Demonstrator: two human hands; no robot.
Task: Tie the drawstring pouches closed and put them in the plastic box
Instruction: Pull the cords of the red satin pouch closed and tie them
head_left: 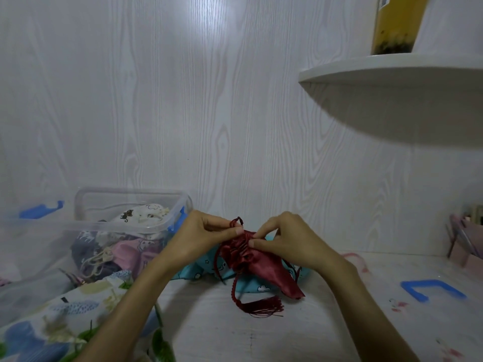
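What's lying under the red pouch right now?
A teal printed pouch lies on the table under the red pouch that both hands hold. Only its edges show; the red pouch and left hand cover its middle and its drawstring.

The yellow container (pixel 392 24) on the shelf (pixel 392 71) is cut off by the top edge, its label unreadable. The teal pouch (pixel 257 283) lies mostly hidden under the red pouch (pixel 261 265) and the forearms. Pouches inside the plastic box (pixel 130 223) blur behind its cloudy wall. The pink holder (pixel 465 239) runs past the right edge. The patterned cloth (pixel 60 317) runs off the bottom left corner.
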